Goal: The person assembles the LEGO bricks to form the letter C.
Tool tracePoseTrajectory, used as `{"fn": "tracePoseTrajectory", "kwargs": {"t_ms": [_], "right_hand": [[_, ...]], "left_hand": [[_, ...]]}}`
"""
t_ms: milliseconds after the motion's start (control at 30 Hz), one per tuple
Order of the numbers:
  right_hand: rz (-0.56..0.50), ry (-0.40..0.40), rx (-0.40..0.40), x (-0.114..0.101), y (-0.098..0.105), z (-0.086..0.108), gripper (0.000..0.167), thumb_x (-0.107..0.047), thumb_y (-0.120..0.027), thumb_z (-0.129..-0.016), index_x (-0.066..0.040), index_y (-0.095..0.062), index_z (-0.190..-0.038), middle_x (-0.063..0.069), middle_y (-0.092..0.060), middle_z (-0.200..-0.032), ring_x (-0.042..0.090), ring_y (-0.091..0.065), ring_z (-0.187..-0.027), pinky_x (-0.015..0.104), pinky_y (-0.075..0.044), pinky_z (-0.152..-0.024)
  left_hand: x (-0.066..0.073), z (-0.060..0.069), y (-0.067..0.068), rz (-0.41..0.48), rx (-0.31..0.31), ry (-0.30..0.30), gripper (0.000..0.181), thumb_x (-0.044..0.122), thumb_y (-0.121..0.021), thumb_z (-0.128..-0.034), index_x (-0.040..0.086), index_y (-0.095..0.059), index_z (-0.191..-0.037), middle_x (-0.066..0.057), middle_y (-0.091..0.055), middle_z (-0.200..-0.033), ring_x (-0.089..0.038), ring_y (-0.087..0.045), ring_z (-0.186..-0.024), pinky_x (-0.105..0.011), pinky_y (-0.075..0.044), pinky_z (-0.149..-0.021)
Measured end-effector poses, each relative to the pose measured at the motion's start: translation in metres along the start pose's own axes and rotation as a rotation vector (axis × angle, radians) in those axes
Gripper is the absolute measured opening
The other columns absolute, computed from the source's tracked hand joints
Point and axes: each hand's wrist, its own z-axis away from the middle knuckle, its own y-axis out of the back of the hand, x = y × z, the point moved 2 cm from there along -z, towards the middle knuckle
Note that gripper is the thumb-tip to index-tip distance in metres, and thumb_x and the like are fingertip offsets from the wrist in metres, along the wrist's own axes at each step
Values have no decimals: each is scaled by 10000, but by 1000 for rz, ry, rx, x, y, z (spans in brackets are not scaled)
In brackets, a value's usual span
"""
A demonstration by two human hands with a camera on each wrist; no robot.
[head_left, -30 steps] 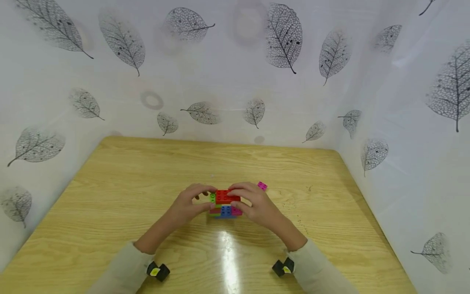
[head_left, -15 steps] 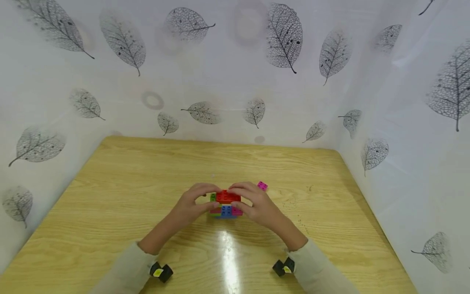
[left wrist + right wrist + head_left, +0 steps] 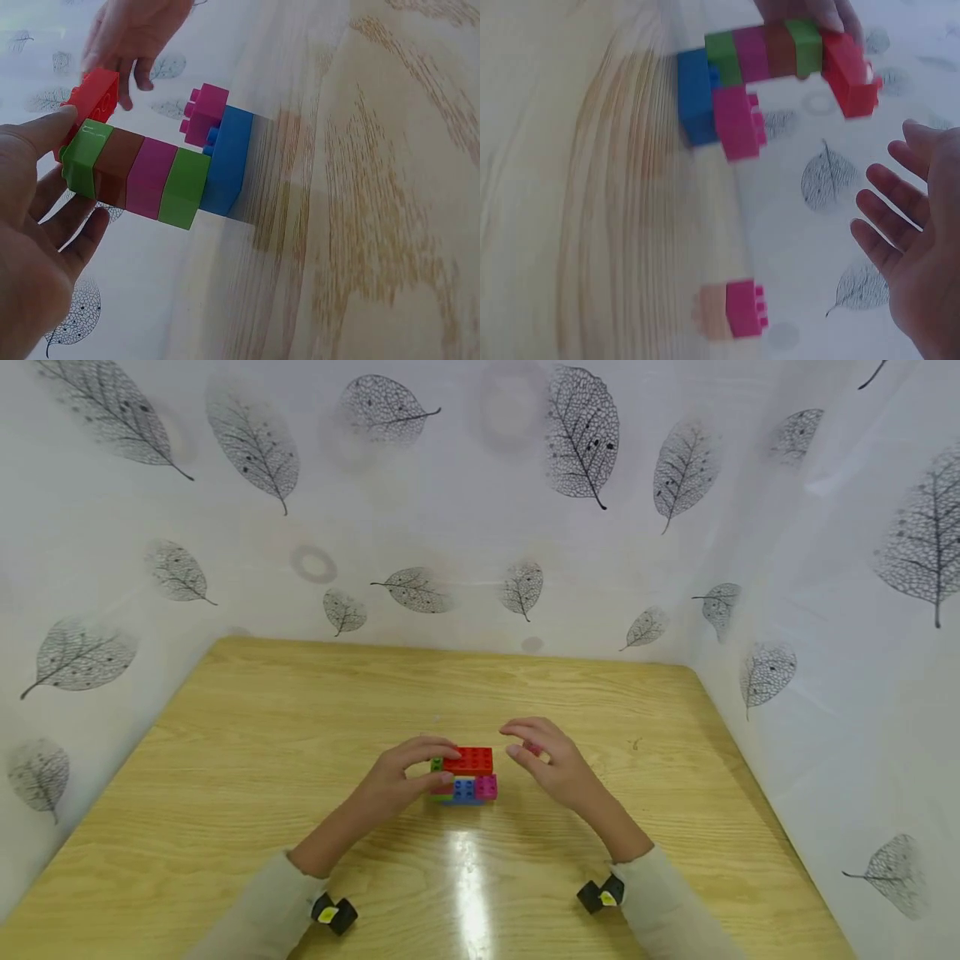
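A stack of toy building bricks stands on the table, with my left hand [image 3: 396, 777] holding its top between thumb and fingers. The stack has a blue base brick [image 3: 231, 165] and a column of green, magenta [image 3: 152, 172], brown and green bricks. Across the top lies a long red brick [image 3: 474, 761], jutting to the right over a pink brick [image 3: 486, 787] that sits on the base. My right hand [image 3: 557, 764] is apart from the stack, fingers spread and nothing held. Partly behind it, a loose pink brick [image 3: 743, 309] lies on the table.
The wooden table [image 3: 315, 693] is bordered at the back and sides by a white leaf-patterned sheet [image 3: 450, 510]. Black devices are strapped at both wrists, over pale sleeves [image 3: 667, 902].
My right hand has left the red brick and moved right, over the loose pink brick. My left hand has closed in from the left onto the top of the stack.
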Motion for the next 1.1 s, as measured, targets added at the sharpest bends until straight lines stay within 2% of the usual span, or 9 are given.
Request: {"fn": "tracePoseTrajectory", "kwargs": {"t_ms": [100, 233, 300, 467, 667, 900, 1100], "right_hand": [[5, -111, 5, 15, 9, 3, 313, -270, -615, -1020, -170, -659, -1313, 25, -601, -1359, 204, -587, -1141, 411, -533, -899], [36, -220, -12, 36, 18, 7, 324, -271, -645, -1001, -159, -663, -1304, 41, -596, -1370, 245, -576, -1177, 414, -518, -891], [56, -241, -25, 45, 21, 8, 325, -239, -663, -990, -133, -665, -1296, 64, -596, -1367, 278, -568, -1203, 418, -510, -893], [89, -281, -56, 59, 22, 9, 313, -198, -696, -964, -80, -676, -1254, 106, -597, -1334, 304, -586, -1147, 394, -503, -860], [116, -363, -103, 70, 17, 7, 228, -206, -710, -955, -95, -705, -1155, 130, -601, -1297, 280, -596, -1099, 387, -503, -843], [153, -361, -162, 77, 11, 3, 239, -167, -711, -951, -77, -688, -1171, 120, -648, -1242, 300, -606, -1179, 492, -487, -1008], [215, -351, -182, 77, 9, -2, 264, -183, -737, -933, -67, -680, -1164, 91, -678, -1147, 256, -609, -1083, 444, -504, -949]], "left_hand": [[1, 0, 0, -6, 4, 0, 269, 278, -710, -945, 288, -702, -1214, 67, -628, -1344, -197, -554, -1302, -504, -469, -1056], [1, -1, 0, -11, 12, 3, 262, 278, -711, -944, 287, -705, -1206, 74, -631, -1335, -193, -556, -1300, -491, -477, -1051], [0, -1, 0, -17, 18, -2, 263, 279, -710, -945, 279, -705, -1208, 67, -632, -1336, -198, -555, -1303, -487, -475, -1055], [0, 0, 1, -24, 30, -11, 260, 264, -713, -945, 261, -707, -1205, 43, -632, -1342, -219, -555, -1306, -498, -479, -1048], [-2, -1, 1, -19, 24, -10, 257, 261, -714, -943, 259, -708, -1200, 35, -633, -1345, -231, -557, -1303, -533, -479, -1034], [-5, -1, 1, 4, 22, -2, 258, 267, -714, -941, 258, -708, -1199, 36, -635, -1343, -226, -567, -1282, -547, -489, -1012], [-5, -2, 1, 8, 20, -7, 258, 260, -714, -942, 258, -707, -1200, 40, -635, -1343, -213, -570, -1276, -516, -501, -1008]]}}
